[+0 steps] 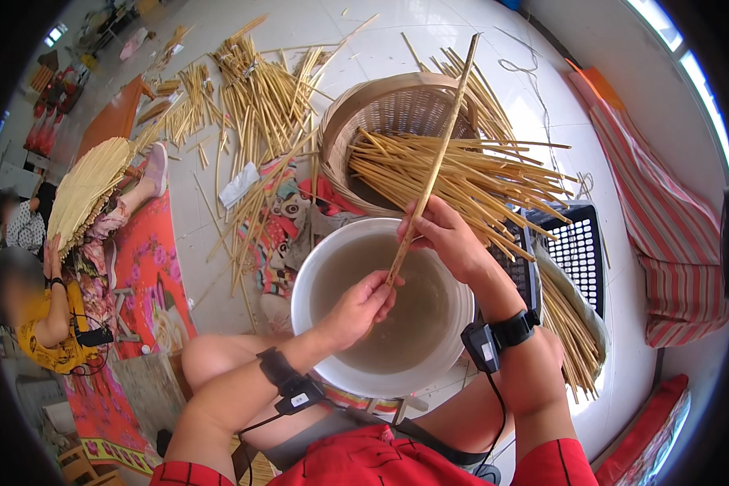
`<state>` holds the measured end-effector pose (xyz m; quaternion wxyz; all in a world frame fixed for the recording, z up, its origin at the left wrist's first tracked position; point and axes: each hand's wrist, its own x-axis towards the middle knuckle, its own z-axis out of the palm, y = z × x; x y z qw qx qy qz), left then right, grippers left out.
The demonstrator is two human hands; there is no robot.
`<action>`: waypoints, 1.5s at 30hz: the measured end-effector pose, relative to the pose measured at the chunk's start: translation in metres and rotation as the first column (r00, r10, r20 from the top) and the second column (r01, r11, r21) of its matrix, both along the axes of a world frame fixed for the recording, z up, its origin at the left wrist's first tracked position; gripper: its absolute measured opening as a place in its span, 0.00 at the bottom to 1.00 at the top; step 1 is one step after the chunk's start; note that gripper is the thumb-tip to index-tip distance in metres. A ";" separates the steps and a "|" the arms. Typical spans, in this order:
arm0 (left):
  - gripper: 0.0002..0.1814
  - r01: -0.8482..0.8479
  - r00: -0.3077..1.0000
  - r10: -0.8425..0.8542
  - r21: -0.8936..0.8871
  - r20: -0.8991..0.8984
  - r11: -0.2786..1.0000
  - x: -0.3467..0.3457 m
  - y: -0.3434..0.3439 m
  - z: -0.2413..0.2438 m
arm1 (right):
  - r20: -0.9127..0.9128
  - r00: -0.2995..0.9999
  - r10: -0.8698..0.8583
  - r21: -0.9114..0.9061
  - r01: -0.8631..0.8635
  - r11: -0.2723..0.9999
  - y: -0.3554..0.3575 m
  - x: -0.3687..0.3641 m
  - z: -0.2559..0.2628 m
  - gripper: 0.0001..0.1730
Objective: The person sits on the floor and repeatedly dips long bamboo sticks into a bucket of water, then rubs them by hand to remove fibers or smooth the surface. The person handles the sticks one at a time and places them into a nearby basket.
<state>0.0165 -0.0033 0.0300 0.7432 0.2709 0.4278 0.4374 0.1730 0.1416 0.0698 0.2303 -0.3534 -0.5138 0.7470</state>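
Note:
A long dried plant stalk (440,155) slants up and away across the middle of the view, held in both hands. My left hand (361,307) pinches its near end between thumb and fingers. Further up the same stalk, my right hand (440,228) grips it from the right side. Below both hands stands a round white basin (304,285) holding cloudy, brownish water. Just beyond the basin, a woven wicker basket (340,115) with a thick rim lies near the basin, and a thick bunch of similar stalks (449,176) sticks out of it to the right.
Stalk bundles (261,103) and loose pieces cover the floor at upper left. Black plastic crates (574,249) and wrapped stalks (568,328) lie to the right. Striped cloth (656,200) hangs along the right wall. At left, a person in yellow (61,328) holds a round stalk mat (91,188).

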 end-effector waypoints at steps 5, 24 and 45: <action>0.15 -0.091 0.995 0.086 -0.150 -0.039 0.984 -0.003 -0.001 0.001 | -0.032 0.999 0.037 0.002 -0.037 0.999 -0.009 -0.013 0.002 0.07; 0.16 -0.129 0.991 0.132 -0.069 0.037 0.989 -0.008 0.011 0.022 | -0.098 0.995 0.015 -0.094 -0.025 0.995 -0.007 -0.008 -0.003 0.09; 0.10 -0.244 0.968 0.239 -0.050 -0.079 0.969 -0.003 0.022 0.023 | 0.091 0.996 -0.014 0.108 0.004 0.994 -0.018 -0.019 -0.001 0.15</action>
